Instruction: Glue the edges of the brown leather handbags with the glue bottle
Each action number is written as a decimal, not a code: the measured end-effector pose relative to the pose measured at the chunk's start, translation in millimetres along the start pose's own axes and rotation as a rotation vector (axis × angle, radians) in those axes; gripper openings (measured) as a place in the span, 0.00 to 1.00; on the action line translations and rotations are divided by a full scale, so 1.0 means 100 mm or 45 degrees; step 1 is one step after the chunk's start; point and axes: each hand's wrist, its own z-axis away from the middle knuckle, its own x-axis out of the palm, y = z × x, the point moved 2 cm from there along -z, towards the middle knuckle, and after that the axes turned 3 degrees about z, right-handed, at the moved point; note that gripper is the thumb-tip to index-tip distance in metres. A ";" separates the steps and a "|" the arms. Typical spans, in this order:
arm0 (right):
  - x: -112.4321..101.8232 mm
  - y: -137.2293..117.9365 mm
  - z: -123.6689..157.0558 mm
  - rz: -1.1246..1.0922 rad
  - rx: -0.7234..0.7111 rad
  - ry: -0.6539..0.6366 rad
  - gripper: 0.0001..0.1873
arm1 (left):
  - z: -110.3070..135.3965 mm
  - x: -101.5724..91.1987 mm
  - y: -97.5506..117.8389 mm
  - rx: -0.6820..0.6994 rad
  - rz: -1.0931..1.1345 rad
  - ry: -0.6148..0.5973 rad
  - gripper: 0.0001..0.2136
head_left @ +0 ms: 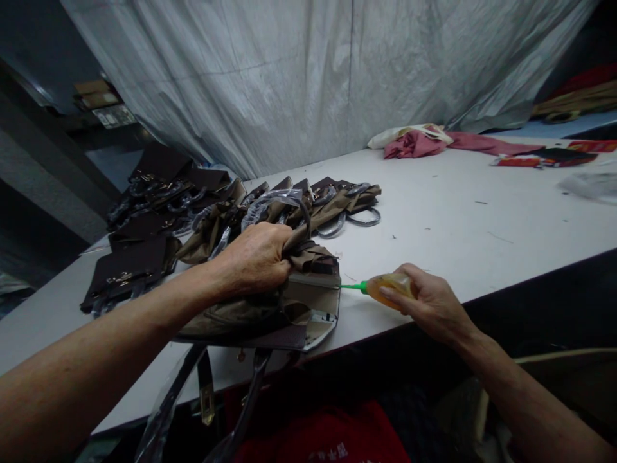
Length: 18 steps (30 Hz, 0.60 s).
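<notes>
A dark brown handbag (289, 335) lies on its side at the table's near edge, its open end and pale inner panel facing right. Its straps and a metal buckle hang over the edge. My left hand (255, 257) is closed on the bag's olive-brown lining, bunching it back to the left. In my right hand (427, 299) is a squeeze bottle (388, 289) of amber liquid, lying nearly level. The bottle's thin green nozzle points left, its tip at the rim of the bag's open end; whether it touches cannot be told.
Several more dark bags (128, 270) with plastic-wrapped handles are heaped on the left and middle of the white table (434, 212). Pink cloth (417, 143) and red packets (518, 161) lie at the back right. A grey sheet (299, 83) hangs behind.
</notes>
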 end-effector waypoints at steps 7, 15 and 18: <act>0.07 -0.01 0.04 -0.105 0.055 -0.177 0.21 | 0.05 -0.03 0.01 0.014 0.066 0.016 0.06; 0.05 0.02 0.09 -0.251 0.110 -0.292 0.20 | 0.19 0.04 0.00 0.139 0.041 -0.028 0.06; 0.04 0.05 0.09 -0.199 0.110 -0.153 0.21 | 0.25 0.07 0.00 0.166 0.041 -0.023 0.06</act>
